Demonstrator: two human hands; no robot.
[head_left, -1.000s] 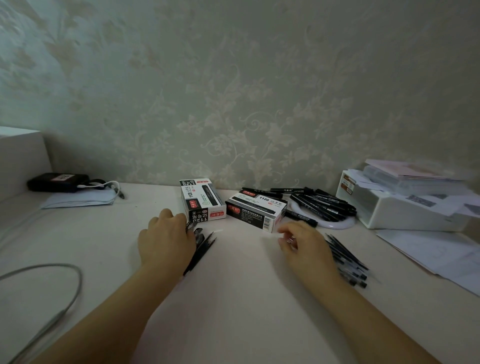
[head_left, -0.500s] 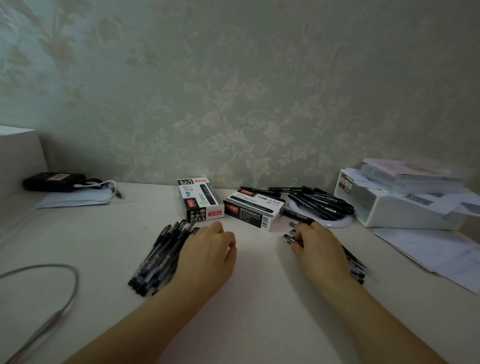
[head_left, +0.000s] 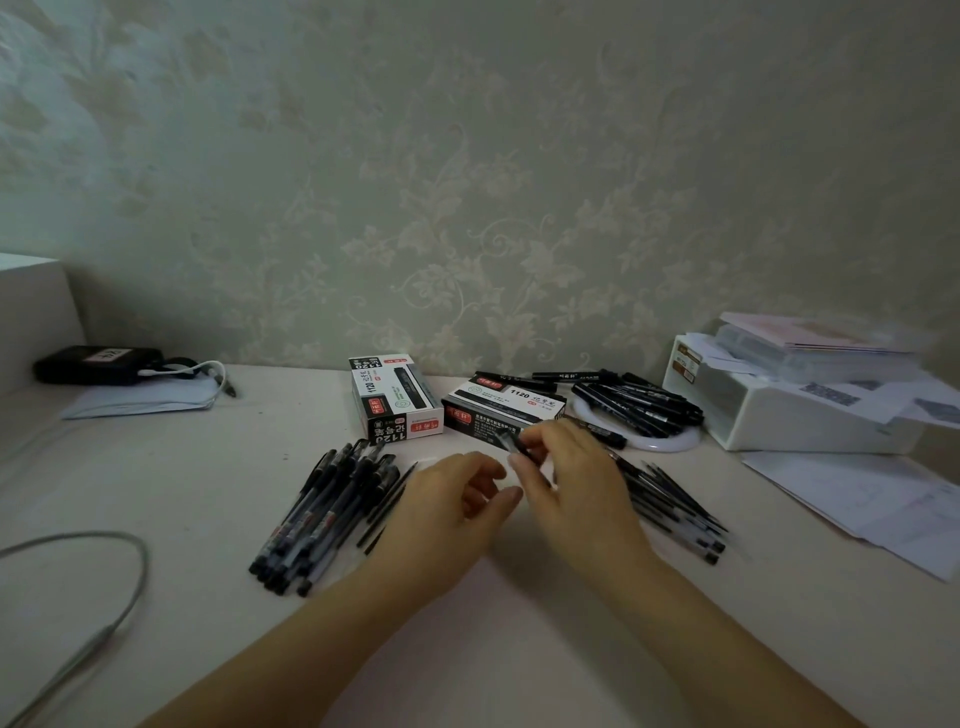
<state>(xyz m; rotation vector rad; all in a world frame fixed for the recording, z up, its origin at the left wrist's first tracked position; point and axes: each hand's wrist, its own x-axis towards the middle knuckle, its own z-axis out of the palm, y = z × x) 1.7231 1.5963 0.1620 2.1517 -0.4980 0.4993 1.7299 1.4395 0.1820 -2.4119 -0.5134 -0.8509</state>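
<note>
1. Right hand: grip pinches a black gel pen just above the bench.
2. Left hand: grip loosely spread, empty; it should take the pen's free end squarely.

Left grip, right grip, bare forearms

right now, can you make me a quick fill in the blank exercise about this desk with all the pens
1. The single pen is pinched by the person's ____ hand.
2. Both pen boxes show the number ____.
3. The black markers are heaped on a round plate whose colour is ____.
4. The big pen pile lies to the ____ of the left hand.

Missing words: right; 1120; white; left
</note>
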